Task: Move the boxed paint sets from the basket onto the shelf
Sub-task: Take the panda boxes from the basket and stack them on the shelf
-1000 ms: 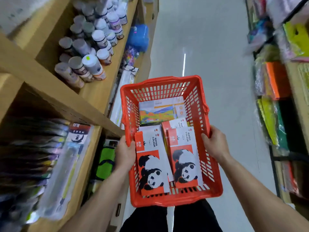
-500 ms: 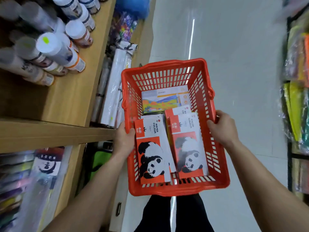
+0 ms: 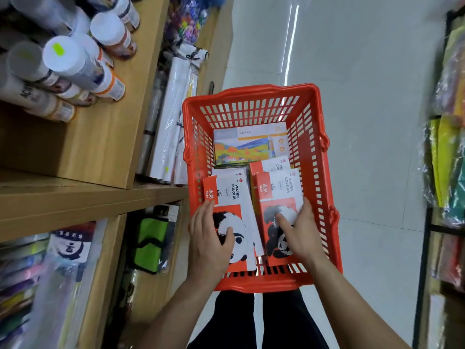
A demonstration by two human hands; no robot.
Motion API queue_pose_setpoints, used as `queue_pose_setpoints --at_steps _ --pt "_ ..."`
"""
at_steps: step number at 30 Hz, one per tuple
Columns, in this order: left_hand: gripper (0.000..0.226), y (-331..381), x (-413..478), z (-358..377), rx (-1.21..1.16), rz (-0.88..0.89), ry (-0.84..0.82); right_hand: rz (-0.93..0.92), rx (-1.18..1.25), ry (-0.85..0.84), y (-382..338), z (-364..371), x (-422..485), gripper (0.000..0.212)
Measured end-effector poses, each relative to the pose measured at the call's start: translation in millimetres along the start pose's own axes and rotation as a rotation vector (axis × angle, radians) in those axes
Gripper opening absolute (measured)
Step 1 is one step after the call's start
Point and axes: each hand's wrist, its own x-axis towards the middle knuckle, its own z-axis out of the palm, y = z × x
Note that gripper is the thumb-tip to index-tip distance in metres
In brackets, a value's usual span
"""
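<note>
Inside basket (image 3: 251, 93), left hand (image 3: 208, 244), right hand (image 3: 303, 234) on 2 "WATER COLOUR" boxes (image 3: 234, 191).

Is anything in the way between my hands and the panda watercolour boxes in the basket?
Nothing visible does. The left hand grips the left panda watercolour box and the right hand grips the right panda watercolour box; both lie on top in the red basket.

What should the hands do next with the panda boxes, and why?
Probably lift both boxes out. The left hand holds the left panda box and the right hand holds the right panda box, thumbs on top, both lying in the red basket; the wooden shelf is beside it on the left.
</note>
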Motion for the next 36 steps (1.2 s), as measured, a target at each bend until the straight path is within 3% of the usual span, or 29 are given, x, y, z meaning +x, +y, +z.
queue_pose_setpoints --at_steps 7,11,13,16,19,22,26,31,36 --pt "0.086 -5 -18 21 -0.059 -0.134 -0.071 0.145 0.165 -0.111 17 -2 31 0.067" --pt "0.103 -17 -18 29 -0.081 -0.258 -0.123 0.142 0.16 -0.13 14 2 29 0.055" --pt "0.108 -20 -18 33 -0.086 -0.311 -0.146 0.145 0.121 -0.133 8 4 24 0.07" --pt "0.097 -20 -17 41 -0.248 -0.398 -0.134 0.155 0.052 -0.077 -2 2 14 0.08" --pt "0.085 -21 -12 49 -0.344 -0.465 -0.095 0.145 0.117 -0.031 -5 -8 1 0.063" --pt "0.089 -19 -9 55 -0.382 -0.452 -0.05 0.131 0.228 -0.035 -3 -19 -15 0.047" --pt "0.082 -16 -2 56 -0.44 -0.474 -0.034 0.161 0.314 -0.089 -1 -23 -24 0.054" --pt "0.065 -16 2 52 -0.518 -0.465 -0.086 0.194 0.336 -0.149 0 -20 -7 0.037" --pt "0.056 -14 6 47 -0.504 -0.411 -0.11 0.195 0.349 -0.125 6 -21 -2 0.044"
